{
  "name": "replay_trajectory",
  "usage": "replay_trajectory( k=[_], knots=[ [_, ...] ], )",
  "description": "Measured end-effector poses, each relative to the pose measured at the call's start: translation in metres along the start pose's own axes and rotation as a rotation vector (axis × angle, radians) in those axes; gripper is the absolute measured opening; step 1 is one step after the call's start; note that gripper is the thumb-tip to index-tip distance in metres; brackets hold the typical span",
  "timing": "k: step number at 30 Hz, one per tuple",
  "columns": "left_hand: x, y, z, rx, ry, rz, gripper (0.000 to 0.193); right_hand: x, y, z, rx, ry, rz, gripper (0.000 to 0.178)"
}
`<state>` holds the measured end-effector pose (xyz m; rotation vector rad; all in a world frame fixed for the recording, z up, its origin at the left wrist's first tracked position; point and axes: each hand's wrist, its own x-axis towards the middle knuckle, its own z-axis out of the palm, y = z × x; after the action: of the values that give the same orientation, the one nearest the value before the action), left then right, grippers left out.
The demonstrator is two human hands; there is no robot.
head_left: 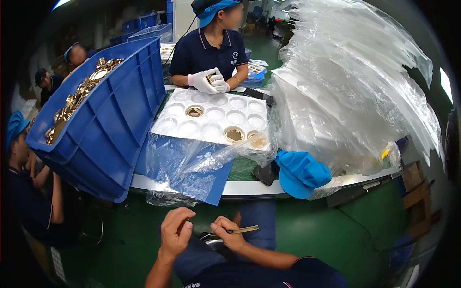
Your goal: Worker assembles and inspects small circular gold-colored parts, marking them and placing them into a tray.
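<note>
Over my lap, below the table's front edge, my left hand [175, 233] is raised with its fingers curled toward the thumb. Something small and dark shows at its fingertips, too small to name. To its right, my right hand [231, 233] is closed around a slim gold-tan stick-like tool [246, 229], whose end points right; its exact kind does not show. Ahead on the table lies a white tray [201, 117] with round wells, a few holding shiny gold round pieces [234, 134]. Clear plastic film [187, 161] covers the tray's near edge and a blue sheet [218, 185].
A large blue bin [115, 105] of gold parts stands left. Plastic-wrapped white trays [336, 96] are piled high at right. A blue cap [302, 174] and a black phone [264, 175] lie at the front edge. Opposite, a co-worker's gloved hands [209, 80] hold a gold piece.
</note>
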<state>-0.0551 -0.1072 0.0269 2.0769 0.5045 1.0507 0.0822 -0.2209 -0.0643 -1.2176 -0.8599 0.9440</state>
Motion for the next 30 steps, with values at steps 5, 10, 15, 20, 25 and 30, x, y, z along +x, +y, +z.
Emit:
replay_trajectory(
  k=[5,10,15,20,25,30],
  knots=[
    [-0.01,-0.004,0.006,-0.61,0.097,-0.417,0.028,-0.001,-0.029,0.012,-0.373,-0.205,-0.229,0.016],
    [-0.014,0.01,0.02,-0.622,0.0,-0.496,0.027,0.011,-0.044,0.014,-0.626,-0.294,-0.409,0.034],
    [-0.013,0.016,0.007,-0.484,0.042,-0.465,0.023,0.016,-0.051,0.025,-0.833,-0.253,-0.511,0.033],
    [-0.013,0.011,0.008,-0.46,0.097,-0.451,0.022,0.014,-0.044,0.027,-0.941,-0.314,-0.573,0.037],
    [-0.013,0.002,0.012,-0.499,0.037,-0.349,0.022,0.004,-0.032,0.028,-0.204,-0.51,-0.113,0.038],
    [-0.016,-0.012,0.011,-0.537,0.005,-0.094,0.026,0.014,-0.031,0.018,0.437,-0.723,0.289,0.031]
  ],
)
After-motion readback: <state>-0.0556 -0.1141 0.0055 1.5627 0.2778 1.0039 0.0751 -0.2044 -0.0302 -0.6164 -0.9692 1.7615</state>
